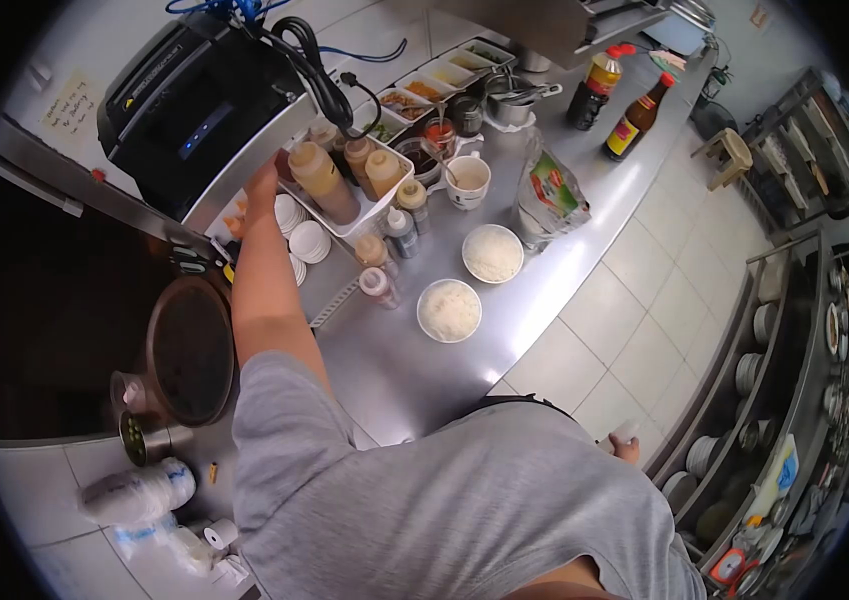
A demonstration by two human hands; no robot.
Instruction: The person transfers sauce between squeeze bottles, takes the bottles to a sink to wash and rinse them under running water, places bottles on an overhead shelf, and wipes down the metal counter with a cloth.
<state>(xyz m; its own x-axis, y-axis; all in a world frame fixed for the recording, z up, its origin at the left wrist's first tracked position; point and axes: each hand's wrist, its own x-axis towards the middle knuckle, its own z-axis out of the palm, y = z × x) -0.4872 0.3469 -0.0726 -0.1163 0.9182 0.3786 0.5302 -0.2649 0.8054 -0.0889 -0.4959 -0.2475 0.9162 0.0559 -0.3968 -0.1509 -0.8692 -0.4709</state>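
Observation:
My left hand reaches in under the black printer's metal shelf, beside the white basket of sauce bottles; its fingers are mostly hidden. Stacked small white lids lie just by my left wrist. Low on the right, beside my body, my right hand has its fingers closed around a small whitish, translucent item, too small to name. Two white bowls of rice stand on the steel counter.
Squeeze bottles, a white mug, a plastic bag and two sauce bottles stand on the counter. A black printer sits above. Dish shelves line the right side; a stool stands behind.

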